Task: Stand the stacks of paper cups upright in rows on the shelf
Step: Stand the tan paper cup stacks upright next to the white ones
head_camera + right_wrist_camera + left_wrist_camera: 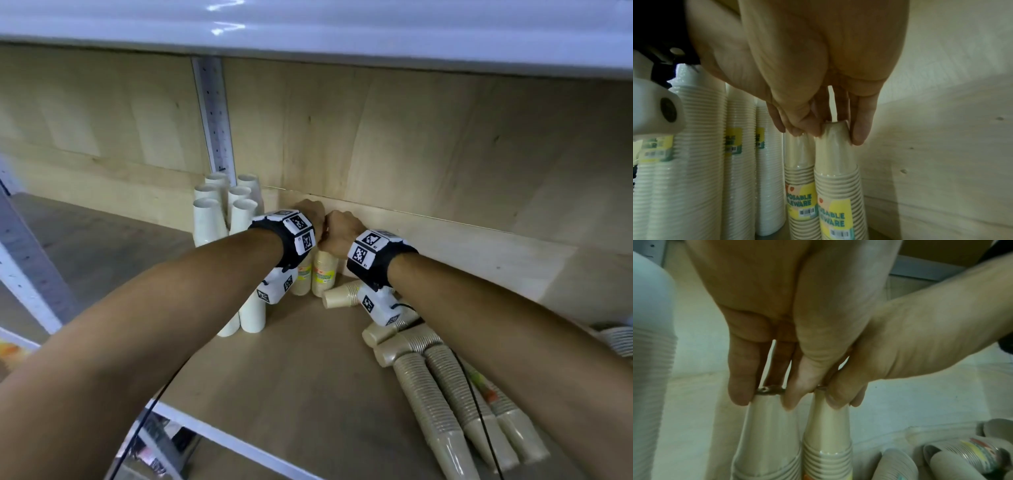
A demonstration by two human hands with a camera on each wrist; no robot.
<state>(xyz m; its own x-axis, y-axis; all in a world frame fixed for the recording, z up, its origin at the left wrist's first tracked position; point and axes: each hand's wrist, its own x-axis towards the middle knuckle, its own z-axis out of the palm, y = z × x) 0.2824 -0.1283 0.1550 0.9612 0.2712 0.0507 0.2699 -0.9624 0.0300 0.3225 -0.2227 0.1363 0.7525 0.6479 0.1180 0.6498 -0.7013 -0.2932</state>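
You're pinching the top cup of one tall tan paper-cup stack (797,162) with your left hand (310,214) and its right-hand twin (836,170) with your right hand (339,231), both standing against the far wooden back panel (411,144). Keep fingertips low on the rims and be pressing straight down while nudging the bases flush, so neither one is tipping. They're sleeved in clear wrap with yellow-green labels, just right of the white paper-cup stacks (209,219). More tan stacks (445,394) are lying on the near right of the wooden shelf (291,377).

Matt wooden shelf (301,370), glossy film-wrapped beige paper cup stacks (836,186), ribbed white stacks (694,162).
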